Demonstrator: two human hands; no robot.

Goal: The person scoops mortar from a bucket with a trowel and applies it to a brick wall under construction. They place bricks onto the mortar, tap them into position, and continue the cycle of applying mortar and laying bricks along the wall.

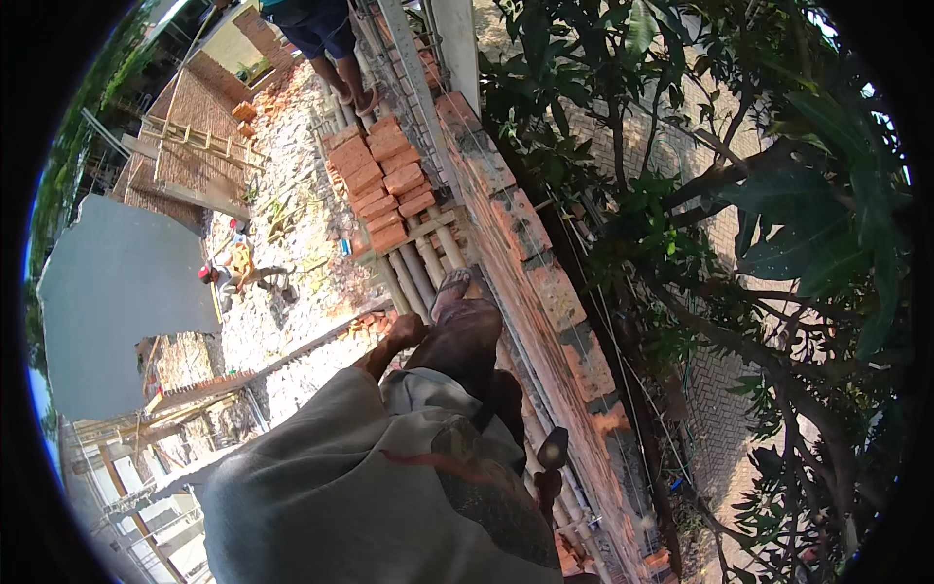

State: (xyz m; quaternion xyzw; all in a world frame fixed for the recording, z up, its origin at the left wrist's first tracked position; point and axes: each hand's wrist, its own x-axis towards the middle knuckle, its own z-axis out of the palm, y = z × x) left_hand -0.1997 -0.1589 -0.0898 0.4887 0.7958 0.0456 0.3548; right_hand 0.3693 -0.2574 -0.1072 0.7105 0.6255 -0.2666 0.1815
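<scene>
My left hand (407, 331) hangs beside my bent leg, fingers curled in, with nothing seen sticking out of it. Low on my right side, partly hidden by my body, my right hand (548, 484) is in shadow, closed round what looks like a trowel (553, 450) with a dark, rounded blade. My sandalled foot (450, 290) stands on bamboo poles (413, 271). Ahead of it, stacked orange bricks (377, 175) sit on the scaffold. Close along my right runs a brick wall (545, 282) with grey mortar between the bricks of its top course.
Another person (326, 39) stands on the scaffold beyond the stack. Well below on the left, a person in a red cap (233, 273) is on rubble-strewn ground. Leafy branches (778, 214) crowd the wall's right side, above paving. A grey wall panel (126, 302) is far left.
</scene>
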